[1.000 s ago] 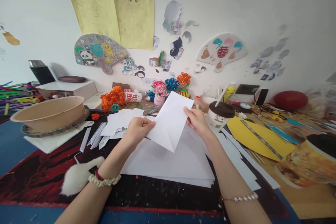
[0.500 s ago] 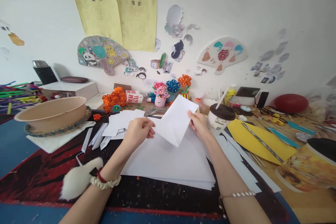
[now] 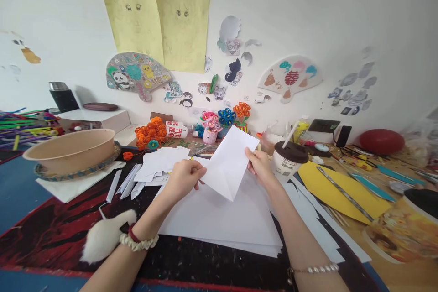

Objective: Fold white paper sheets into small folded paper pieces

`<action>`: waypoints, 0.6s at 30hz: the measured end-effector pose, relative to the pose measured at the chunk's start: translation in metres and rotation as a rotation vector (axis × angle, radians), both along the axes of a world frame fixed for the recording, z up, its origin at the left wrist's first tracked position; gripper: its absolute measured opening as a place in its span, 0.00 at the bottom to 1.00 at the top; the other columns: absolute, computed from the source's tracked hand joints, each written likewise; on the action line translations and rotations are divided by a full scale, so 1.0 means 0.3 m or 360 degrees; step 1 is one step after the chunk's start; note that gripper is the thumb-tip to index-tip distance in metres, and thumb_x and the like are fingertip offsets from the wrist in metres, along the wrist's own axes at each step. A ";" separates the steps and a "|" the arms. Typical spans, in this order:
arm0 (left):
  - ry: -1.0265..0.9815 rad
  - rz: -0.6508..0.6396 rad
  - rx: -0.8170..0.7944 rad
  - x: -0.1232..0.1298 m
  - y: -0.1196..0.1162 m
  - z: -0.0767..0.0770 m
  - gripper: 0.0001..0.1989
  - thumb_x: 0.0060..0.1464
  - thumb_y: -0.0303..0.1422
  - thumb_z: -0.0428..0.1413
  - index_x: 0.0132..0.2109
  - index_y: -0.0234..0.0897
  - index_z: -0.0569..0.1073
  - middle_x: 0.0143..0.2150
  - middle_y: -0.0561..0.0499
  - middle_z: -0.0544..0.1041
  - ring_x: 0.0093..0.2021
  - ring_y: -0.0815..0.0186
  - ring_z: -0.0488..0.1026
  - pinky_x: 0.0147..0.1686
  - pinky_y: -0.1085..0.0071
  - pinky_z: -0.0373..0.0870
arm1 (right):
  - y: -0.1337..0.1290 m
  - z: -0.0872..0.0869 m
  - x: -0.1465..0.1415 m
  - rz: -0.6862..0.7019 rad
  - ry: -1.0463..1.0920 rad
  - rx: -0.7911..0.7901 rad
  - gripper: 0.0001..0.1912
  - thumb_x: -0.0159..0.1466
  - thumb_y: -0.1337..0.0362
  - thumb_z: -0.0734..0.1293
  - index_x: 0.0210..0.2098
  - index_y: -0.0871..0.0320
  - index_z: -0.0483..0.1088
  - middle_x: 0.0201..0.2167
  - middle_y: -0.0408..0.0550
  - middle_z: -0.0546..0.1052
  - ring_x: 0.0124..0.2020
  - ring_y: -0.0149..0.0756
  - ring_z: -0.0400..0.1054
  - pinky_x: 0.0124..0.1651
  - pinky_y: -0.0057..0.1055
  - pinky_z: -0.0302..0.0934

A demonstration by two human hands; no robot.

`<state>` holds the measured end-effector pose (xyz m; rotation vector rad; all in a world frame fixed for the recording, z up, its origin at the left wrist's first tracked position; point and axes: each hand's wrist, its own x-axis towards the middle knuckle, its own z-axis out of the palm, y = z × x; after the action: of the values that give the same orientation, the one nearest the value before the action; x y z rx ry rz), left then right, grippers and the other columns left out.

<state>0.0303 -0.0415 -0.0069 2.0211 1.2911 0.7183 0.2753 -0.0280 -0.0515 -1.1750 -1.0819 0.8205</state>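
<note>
A folded white paper (image 3: 230, 162) is held up over a stack of large white sheets (image 3: 222, 219), its lower tip pointing down and a crease running across it. My right hand (image 3: 259, 163) pinches its right edge between thumb and fingers. At the paper's left corner, my left hand (image 3: 187, 175) has thumb and fingers closed on the edge. Small white paper pieces (image 3: 159, 162) lie in a pile beyond my left hand, with narrow folded strips (image 3: 128, 180) beside them.
A lidded cup with a straw (image 3: 288, 159) stands right of my right hand. A beige basin (image 3: 70, 148) sits at the left. White fluffy thing (image 3: 104, 237) lies by my left wrist. Yellow card (image 3: 342, 191) and a patterned tub (image 3: 404, 228) are at the right.
My left hand has moved right and now grips the paper's left corner, where it was at a flap before. The flap at the left now lies against the paper. The view has tilted slightly.
</note>
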 end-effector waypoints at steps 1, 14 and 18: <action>0.0003 0.0025 0.0037 0.002 -0.001 0.000 0.12 0.51 0.38 0.49 0.25 0.37 0.70 0.17 0.55 0.72 0.20 0.66 0.71 0.26 0.73 0.61 | 0.001 0.001 0.001 0.0004 0.0003 0.0002 0.26 0.52 0.43 0.67 0.15 0.56 0.56 0.06 0.38 0.62 0.06 0.22 0.47 0.09 0.22 0.37; 0.0019 0.0027 0.0120 -0.004 -0.006 0.003 0.14 0.52 0.39 0.48 0.23 0.38 0.67 0.18 0.54 0.72 0.20 0.66 0.67 0.25 0.73 0.57 | -0.001 0.005 -0.009 0.0016 0.0001 0.0014 0.25 0.52 0.43 0.66 0.15 0.55 0.56 0.05 0.38 0.61 0.06 0.23 0.47 0.09 0.24 0.36; 0.0007 0.0160 0.0126 0.002 -0.006 0.008 0.16 0.49 0.43 0.51 0.23 0.37 0.70 0.19 0.53 0.72 0.23 0.66 0.67 0.24 0.73 0.56 | -0.012 0.016 -0.034 0.0066 0.0018 -0.0011 0.26 0.52 0.43 0.66 0.15 0.56 0.56 0.06 0.37 0.61 0.06 0.22 0.46 0.09 0.23 0.36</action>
<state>0.0308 -0.0433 -0.0046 2.0327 1.3948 0.8232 0.2650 -0.0317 -0.0469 -1.1557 -1.0981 0.8624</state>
